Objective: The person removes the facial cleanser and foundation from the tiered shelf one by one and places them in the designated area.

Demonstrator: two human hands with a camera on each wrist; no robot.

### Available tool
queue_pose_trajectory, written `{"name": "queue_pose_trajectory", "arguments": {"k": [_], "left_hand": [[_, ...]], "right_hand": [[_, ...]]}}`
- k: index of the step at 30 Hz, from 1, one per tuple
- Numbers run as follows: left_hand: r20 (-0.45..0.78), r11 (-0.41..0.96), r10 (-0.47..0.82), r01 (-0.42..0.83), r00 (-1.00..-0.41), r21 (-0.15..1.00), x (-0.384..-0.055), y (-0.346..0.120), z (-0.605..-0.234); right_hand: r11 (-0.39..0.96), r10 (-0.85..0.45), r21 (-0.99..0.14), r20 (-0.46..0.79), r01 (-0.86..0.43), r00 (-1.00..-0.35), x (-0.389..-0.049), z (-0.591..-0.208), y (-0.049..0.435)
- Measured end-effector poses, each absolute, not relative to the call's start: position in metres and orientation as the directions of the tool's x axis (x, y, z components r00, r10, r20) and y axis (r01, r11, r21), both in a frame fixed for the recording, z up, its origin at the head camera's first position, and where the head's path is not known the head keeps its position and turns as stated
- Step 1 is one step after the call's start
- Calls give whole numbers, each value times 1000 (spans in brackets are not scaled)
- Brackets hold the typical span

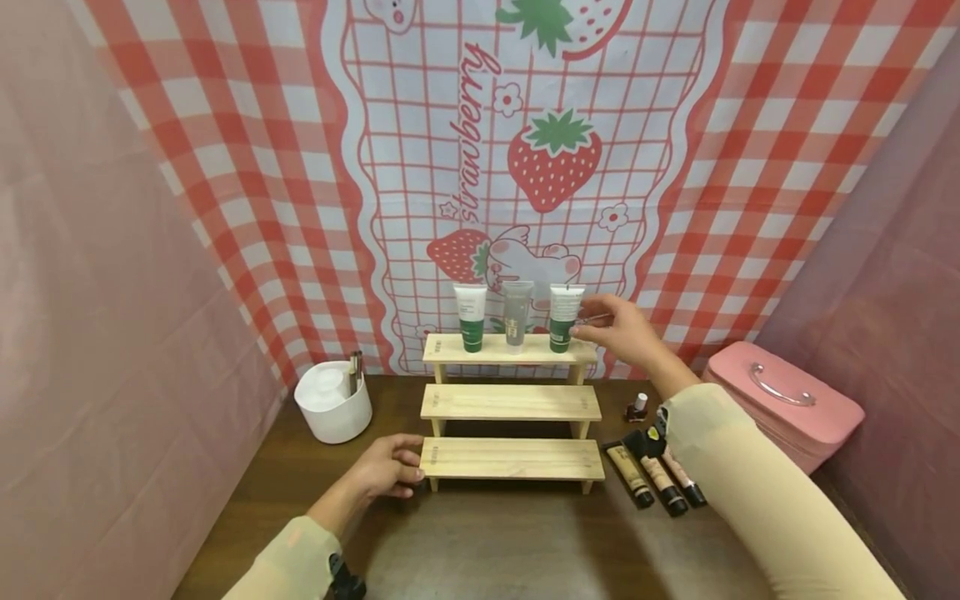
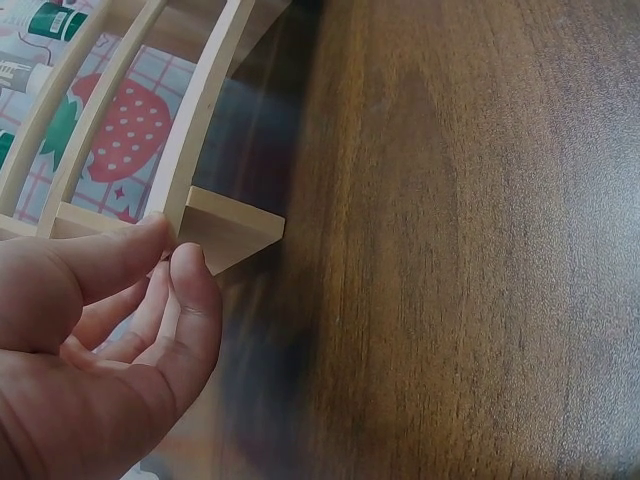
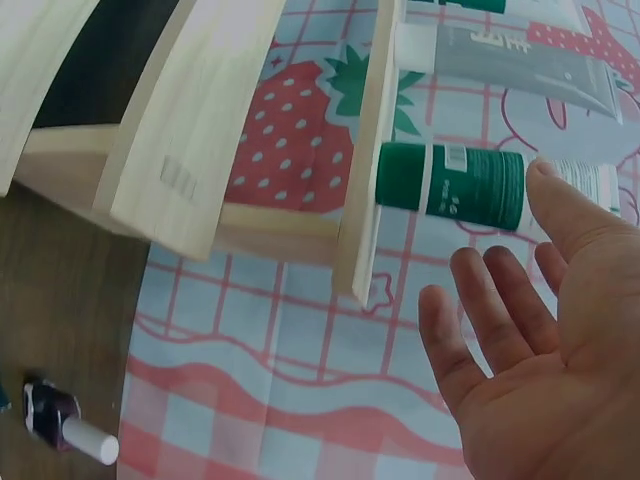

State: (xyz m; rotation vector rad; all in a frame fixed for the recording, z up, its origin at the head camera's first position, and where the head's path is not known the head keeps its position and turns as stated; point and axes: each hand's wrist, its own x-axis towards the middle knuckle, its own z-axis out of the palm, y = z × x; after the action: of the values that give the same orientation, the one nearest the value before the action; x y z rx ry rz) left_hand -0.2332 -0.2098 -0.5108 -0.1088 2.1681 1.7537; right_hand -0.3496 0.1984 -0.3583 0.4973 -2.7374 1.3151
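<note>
A three-step wooden display stand (image 1: pixel 511 403) stands on the table. My left hand (image 1: pixel 386 468) is at the left end of its lowest step; in the left wrist view the thumb and curled fingers (image 2: pixel 196 285) pinch the step's corner. On the top step stand two white-and-green tubes, the left one (image 1: pixel 471 318) and the right one (image 1: pixel 564 318), with a grey tube (image 1: pixel 516 317) between them, all caps down. Beside the right tube is my right hand (image 1: pixel 621 332). Its thumb touches that tube in the right wrist view, while the other fingers (image 3: pixel 505 310) extend loosely apart from it.
A white round container (image 1: pixel 333 412) with brushes stands left of the stand. To the right are a nail polish bottle (image 1: pixel 637 408), several tubes with black caps (image 1: pixel 660 482) and a pink case (image 1: pixel 783 400). A strawberry-patterned cloth (image 1: pixel 555 162) hangs close behind.
</note>
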Motion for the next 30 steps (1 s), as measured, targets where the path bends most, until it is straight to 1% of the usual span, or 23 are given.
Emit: {"name": "queue_pose_trajectory", "arguments": {"k": [7, 14, 20, 24, 30], "left_hand": [[-310, 226, 159, -271, -938, 936, -234, -210, -511], [-315, 226, 164, -275, -935, 935, -235, -210, -512], [-316, 228, 162, -277, -935, 934, -236, -209, -511], [-314, 229, 161, -274, -936, 934, -236, -208, -511], [-313, 229, 159, -273, -936, 934, -234, -208, -511]], "right_hand": [[580, -212, -759, 210, -296, -954, -355, -359, 184], [572, -178, -771, 216, -279, -960, -359, -364, 180], [592, -156, -761, 217, -266, -964, -357, -362, 179], [592, -175, -751, 232, -291, -957, -352, -357, 184], [598, -204, -718, 295, -357, -934, -330, -346, 203]]}}
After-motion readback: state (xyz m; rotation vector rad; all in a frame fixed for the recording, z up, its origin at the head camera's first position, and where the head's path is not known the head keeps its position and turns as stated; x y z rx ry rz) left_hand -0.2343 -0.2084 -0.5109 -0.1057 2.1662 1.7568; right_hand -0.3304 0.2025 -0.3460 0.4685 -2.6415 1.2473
